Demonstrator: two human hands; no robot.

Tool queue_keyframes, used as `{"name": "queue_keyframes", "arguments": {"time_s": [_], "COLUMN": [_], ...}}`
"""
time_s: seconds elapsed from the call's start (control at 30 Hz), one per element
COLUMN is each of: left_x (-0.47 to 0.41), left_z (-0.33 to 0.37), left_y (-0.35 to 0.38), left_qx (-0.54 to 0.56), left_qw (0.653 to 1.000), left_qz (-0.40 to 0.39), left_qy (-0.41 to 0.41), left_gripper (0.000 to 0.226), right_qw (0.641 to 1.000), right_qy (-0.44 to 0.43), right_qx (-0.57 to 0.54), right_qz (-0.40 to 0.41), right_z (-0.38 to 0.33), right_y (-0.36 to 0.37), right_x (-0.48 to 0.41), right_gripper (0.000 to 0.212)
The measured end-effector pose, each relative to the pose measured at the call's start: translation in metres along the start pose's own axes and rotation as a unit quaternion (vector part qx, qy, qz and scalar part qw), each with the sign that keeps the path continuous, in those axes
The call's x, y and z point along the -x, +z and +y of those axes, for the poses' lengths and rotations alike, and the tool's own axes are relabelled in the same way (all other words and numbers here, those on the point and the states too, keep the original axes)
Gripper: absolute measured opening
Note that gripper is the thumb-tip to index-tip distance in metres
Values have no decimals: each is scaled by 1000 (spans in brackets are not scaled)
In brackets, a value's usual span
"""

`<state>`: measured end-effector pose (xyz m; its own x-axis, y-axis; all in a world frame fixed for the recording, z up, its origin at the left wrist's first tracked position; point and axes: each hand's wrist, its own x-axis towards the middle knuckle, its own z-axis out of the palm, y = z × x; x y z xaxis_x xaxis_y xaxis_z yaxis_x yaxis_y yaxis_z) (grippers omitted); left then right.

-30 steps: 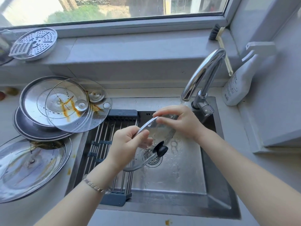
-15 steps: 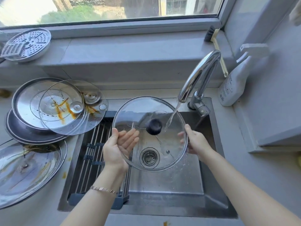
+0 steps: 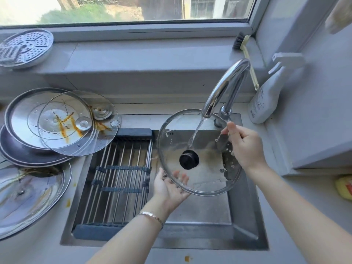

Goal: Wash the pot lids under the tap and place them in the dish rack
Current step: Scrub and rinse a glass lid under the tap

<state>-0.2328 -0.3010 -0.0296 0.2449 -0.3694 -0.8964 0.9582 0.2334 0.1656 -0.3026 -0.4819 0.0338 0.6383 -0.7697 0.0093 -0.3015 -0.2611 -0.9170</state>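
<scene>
A round glass lid (image 3: 207, 172) with a black knob faces me above the sink, and water from the chrome tap (image 3: 224, 88) runs onto it near the knob. My left hand (image 3: 169, 187) cups its lower left rim from underneath. My right hand (image 3: 245, 145) pinches its upper right rim. The slatted dish rack (image 3: 118, 176) spans the left half of the sink and holds nothing. Stained lids wait on the left counter: a glass lid (image 3: 80, 122) on a steel lid (image 3: 24, 119), and a large steel lid (image 3: 28, 197) in front.
The steel sink (image 3: 245, 235) lies below the lid. A white spray bottle (image 3: 266, 98) and a dish brush (image 3: 245, 54) stand at the back right. A perforated steamer plate (image 3: 24, 47) rests on the window sill. A yellow sponge (image 3: 344, 187) lies at the right edge.
The lid was turned from edge-on to face me, then shifted right under the tap stream. My right hand moved up to the top right rim, my left to the lower rim.
</scene>
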Motion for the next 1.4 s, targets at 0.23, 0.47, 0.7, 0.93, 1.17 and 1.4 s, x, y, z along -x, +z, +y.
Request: {"name": "queue_keyframes", "arguments": {"time_s": [0.23, 0.47, 0.7, 0.93, 1.17, 1.4], "left_x": [24, 38, 42, 42, 39, 43], "left_z": [34, 48, 43, 56, 64, 59], "left_y": [-13, -8, -6, -2, -9, 2], "left_qx": [-102, -197, -244, -227, -225, -201], "left_qw": [968, 924, 909, 918, 925, 924], "left_qz": [54, 83, 78, 84, 86, 73], "left_qy": [221, 317, 328, 312, 294, 318], "left_gripper": [43, 40, 36, 43, 57, 43], "right_qw": [993, 976, 956, 968, 913, 958], "right_qy": [114, 3, 12, 132, 180, 146], "right_qx": [3, 141, 268, 62, -125, -67], "right_qz": [-20, -166, -123, -206, -346, -239], "right_z": [41, 21, -8, -16, -5, -12], "right_y": [23, 69, 88, 83, 66, 76], "right_x": [12, 53, 47, 25, 17, 11], "right_gripper": [37, 58, 25, 45, 15, 29]}}
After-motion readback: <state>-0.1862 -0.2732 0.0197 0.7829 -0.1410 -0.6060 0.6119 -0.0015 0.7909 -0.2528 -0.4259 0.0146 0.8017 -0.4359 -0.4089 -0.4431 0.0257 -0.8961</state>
